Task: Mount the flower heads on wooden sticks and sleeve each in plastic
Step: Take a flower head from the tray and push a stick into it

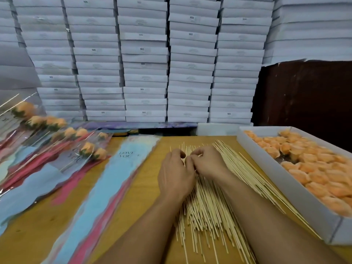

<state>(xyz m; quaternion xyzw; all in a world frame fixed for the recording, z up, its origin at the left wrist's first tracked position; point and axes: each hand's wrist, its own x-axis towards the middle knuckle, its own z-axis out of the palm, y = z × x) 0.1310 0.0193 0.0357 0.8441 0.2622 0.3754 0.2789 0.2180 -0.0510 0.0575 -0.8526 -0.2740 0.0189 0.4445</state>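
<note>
Several sleeved flowers (57, 134) lie finished; a boxful of flower heads (304, 164) remains. Both hands' (176, 174) grip seemingly pinches sticks (207, 204).

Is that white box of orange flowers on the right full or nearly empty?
Nearly full: orange flower heads cover the white box floor almost wall to wall.

Even, soft indoor light, faint shadows, wide-angle bowing at the edges (motion blur low left and right).
</note>
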